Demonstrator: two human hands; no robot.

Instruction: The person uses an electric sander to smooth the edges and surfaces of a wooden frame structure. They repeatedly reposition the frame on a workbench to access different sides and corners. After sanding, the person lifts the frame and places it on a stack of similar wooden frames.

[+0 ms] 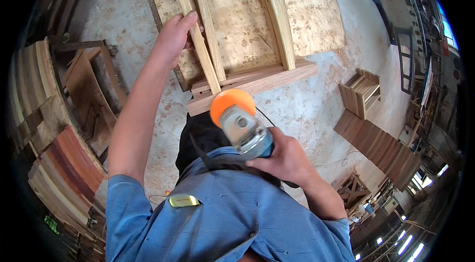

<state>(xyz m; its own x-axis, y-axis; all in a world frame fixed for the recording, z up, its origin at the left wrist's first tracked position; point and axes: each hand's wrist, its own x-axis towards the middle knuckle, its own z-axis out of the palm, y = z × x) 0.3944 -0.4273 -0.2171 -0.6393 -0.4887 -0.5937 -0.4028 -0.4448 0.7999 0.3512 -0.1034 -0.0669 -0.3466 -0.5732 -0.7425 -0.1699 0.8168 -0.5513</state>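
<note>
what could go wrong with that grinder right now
The orange disc is at the end of the wooden slat, so it might catch and kick. The left hand grips that slat bare, so a slip could cut it. The right hand holds the grinder near the blue shirt; cloth could snag.

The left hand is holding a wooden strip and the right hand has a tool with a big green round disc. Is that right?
Not quite: the disc is orange, not green, as the head view shows. The left hand does hold a wooden strip, and the right hand has the tool.
</note>
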